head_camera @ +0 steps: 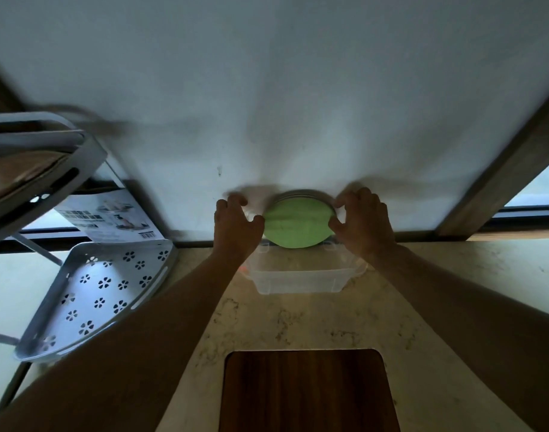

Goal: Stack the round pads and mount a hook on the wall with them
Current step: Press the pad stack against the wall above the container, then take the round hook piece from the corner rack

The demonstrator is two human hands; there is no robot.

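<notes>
— While my fingers (235,201) are curled on both sides of the green round pad (298,224), what should I watch?

— Where exactly are they?

— My left hand (235,226) pinches the pad's left edge, thumb below, fingers bent above. My right hand (362,222) does the same on the right edge. Both are closed on the pad, which sits against the white wall (267,88) just above the worktop (298,322). A grey rim (301,193) shows behind its top edge; I take that for another pad in the stack, though I cannot be sure.

— Then keep the discs concentric. Press evenly from both sides so neither edge lifts, and hold the stack flat to the wall, not tilted.

— A clear plastic tub (298,280) stands directly underneath, touching the wall's foot.

— Good, it would catch a dropped pad. Anything else near?

— A perforated corner shelf (105,291) leans at my left, well apart, with a printed leaflet (111,218) behind it. I see no hook.

— Then settle the pads first.
</notes>
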